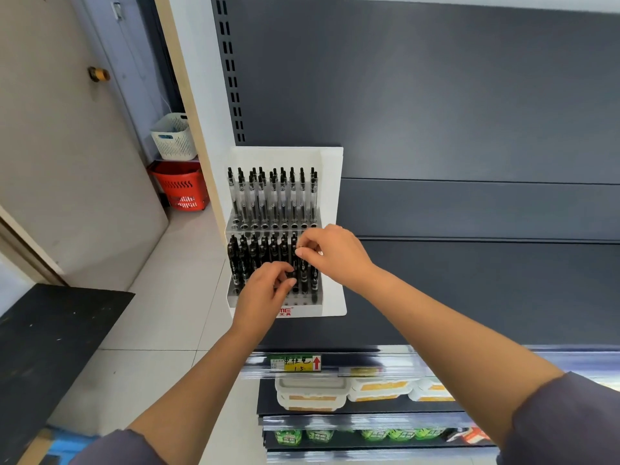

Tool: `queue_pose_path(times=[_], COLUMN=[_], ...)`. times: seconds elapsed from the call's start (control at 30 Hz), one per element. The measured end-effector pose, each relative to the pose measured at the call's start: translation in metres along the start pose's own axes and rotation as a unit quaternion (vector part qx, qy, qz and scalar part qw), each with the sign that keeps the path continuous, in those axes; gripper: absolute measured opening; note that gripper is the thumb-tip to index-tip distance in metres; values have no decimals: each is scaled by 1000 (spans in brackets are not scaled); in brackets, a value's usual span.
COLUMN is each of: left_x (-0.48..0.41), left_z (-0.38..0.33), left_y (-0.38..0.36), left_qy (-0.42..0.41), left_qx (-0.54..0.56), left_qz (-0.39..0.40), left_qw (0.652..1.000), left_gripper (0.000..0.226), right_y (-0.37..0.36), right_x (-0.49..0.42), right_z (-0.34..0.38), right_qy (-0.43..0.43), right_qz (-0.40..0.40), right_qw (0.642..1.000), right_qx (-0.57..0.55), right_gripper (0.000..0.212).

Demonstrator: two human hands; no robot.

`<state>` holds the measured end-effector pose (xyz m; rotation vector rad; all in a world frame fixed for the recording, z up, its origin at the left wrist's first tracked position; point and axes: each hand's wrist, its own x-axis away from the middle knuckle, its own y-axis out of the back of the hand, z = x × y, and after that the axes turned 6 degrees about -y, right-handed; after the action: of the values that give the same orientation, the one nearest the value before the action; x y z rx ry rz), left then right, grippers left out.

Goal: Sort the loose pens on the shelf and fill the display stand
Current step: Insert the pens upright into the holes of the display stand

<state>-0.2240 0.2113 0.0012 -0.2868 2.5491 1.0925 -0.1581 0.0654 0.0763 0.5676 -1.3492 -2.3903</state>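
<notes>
Thumb and forefinger of my right hand [335, 253] pinch the top of an upright black pen [295, 263] near the display stand's [332, 196] right edge, my left hand [261, 297] pinching its barrel just below.

Stand [332, 196]: lower front and left part of logo [286, 311] covered by left hand [265, 290]; whether its fingertips grip any of the pens [248, 256] cannot be told. Right hand [330, 251], pinching at a pen top, hides the front row's right end. Tag [295, 363]: handwriting too small to read. Lower-shelf boxes [312, 394] and green packs [288, 436]: blurred. Both sleeves [114, 448]: cut off by bottom edge.
</notes>
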Motion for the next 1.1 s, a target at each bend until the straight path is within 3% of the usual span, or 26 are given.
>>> queue_pose_path(times=[0.13,0.27,0.4,0.57,0.77,1.1], left_x=[-5,-5,-13,-47,-86,-126], left_z=[-3,-7,-23,-86,-202,-379], left_y=[5,11,22,-9,-140,-380], left_qy=[-29,-56,-126,-212,-284,-381], left_qx=[-73,-129,-206,-267,-256,-223], left_qz=[-14,5,-26,-17,53,221], left_qw=[997,990,970,940,922,870], left_gripper=[19,21,15,13,10,26], right_y=[-14,-26,-22,21,109,263], right_x=[-7,-3,-3,23,99,242], right_z=[-9,-17,-13,-71,-216,-446], right_qy=[27,18,35,44,-21,-255], right_qz=[-24,-44,-69,-91,-72,-95], right_qw=[994,996,994,985,974,926], right_qx=[105,76,74,139,214,260], right_gripper=[12,18,37,32,30,27])
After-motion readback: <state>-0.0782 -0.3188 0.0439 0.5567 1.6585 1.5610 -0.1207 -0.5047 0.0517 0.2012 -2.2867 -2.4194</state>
